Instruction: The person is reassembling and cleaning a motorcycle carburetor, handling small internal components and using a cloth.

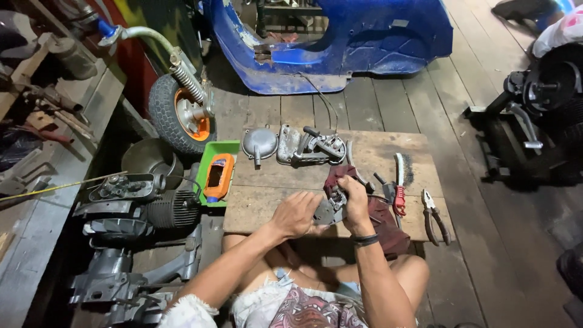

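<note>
Mid-way through cleaning or working a small grey metal part [331, 209], by the look of it; probably calls next for a steady turn of the piece. Held over the near edge of the wooden board [267, 209], cradled in curled left hand [297, 214] fingers, right hand [354, 197] fingers clamped on top with a dark red rag [340, 176].

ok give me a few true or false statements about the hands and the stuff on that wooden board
1. Both hands, left hand and right hand, are on a small grey metal part. True.
2. The pliers lie left of the hands. False: they lie at the board's right edge.
3. A dark red rag lies under the right hand. True.
4. The green tray holds a wire brush. False: it holds an orange container; the wire brush lies on the wooden board.
5. The blue scooter body sits on the board. False: it stands on the floor beyond.
</note>
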